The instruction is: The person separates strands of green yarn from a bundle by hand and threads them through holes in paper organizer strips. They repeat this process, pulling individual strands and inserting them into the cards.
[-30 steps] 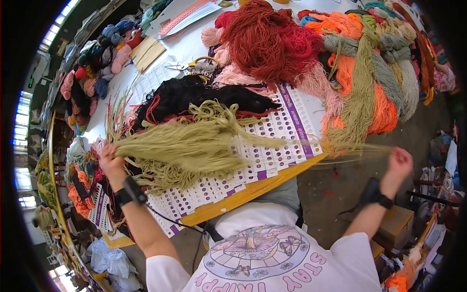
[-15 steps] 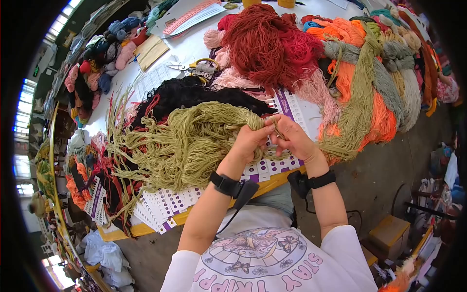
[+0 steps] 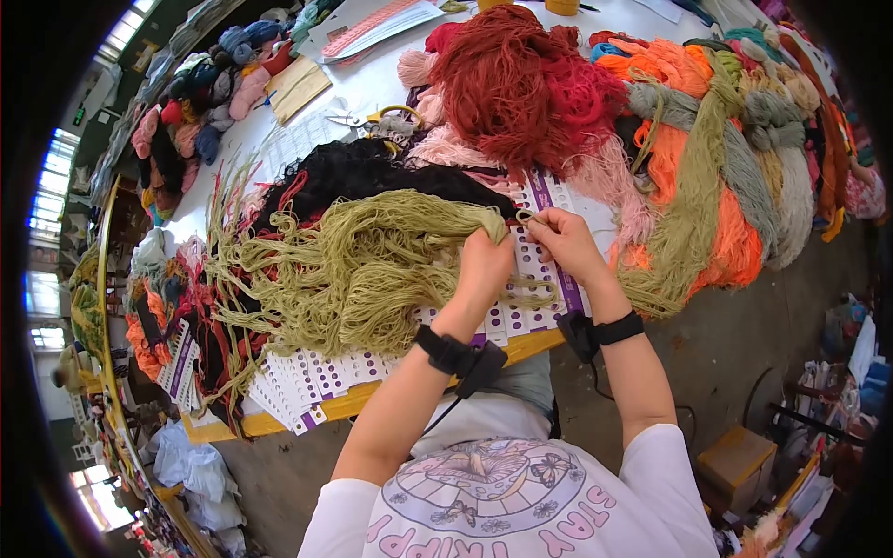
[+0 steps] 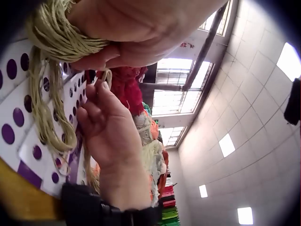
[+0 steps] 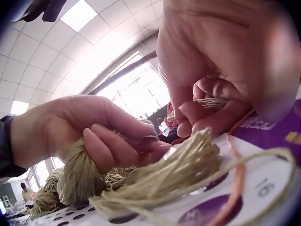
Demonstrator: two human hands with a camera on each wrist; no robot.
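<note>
A thick bundle of olive-green yarn [image 3: 372, 251] sprawls over the near side of the table in the head view. My left hand [image 3: 485, 270] grips its right end, and in the right wrist view the strands [image 5: 80, 172] spill out below those fingers. Just to the right, my right hand [image 3: 569, 244] pinches a small loop of the same yarn [image 3: 525, 216] between thumb and fingers. Loose olive strands [image 4: 42, 108] hang below the left hand in the left wrist view. Under both hands lie white cards [image 3: 502, 321] with rows of holes and purple bands.
Black yarn [image 3: 344, 177] lies right behind the olive bundle. Dark red yarn [image 3: 502, 84] is heaped beyond it, with yellow-handled scissors [image 3: 391, 113] to its left. Orange yarn [image 3: 721, 237] and more olive skeins drape over the table's right side. A yellow edge [image 3: 372, 395] borders the table.
One second ago my hands were spread far apart with yarn strands stretched between them. They came together at the bundle's right end; since then the right hand has drawn slightly away with a loop.
</note>
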